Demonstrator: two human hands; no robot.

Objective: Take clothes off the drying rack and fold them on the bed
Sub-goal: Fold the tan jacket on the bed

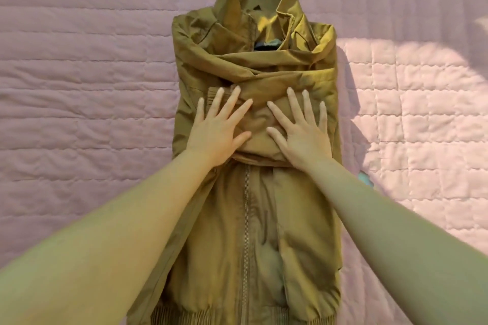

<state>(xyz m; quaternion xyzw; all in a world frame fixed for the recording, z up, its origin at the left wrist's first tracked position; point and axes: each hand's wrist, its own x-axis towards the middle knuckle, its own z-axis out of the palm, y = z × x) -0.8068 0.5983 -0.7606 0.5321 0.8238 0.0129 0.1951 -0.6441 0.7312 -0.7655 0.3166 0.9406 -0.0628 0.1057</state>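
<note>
An olive-green zip jacket (253, 219) lies front up on the pink quilted bed (79, 87), collar at the far end and ribbed hem at the near edge of the view. Both sleeves are folded across its chest. My left hand (219, 129) lies flat, fingers spread, on the folded sleeves left of the zip. My right hand (301, 129) lies flat the same way just right of it. Both palms press on the fabric and neither hand grips anything.
The quilt spreads out on both sides of the jacket. A patch of sunlight (412, 113) falls on the quilt at the right. A small bit of teal cloth (365, 178) peeks out by my right forearm.
</note>
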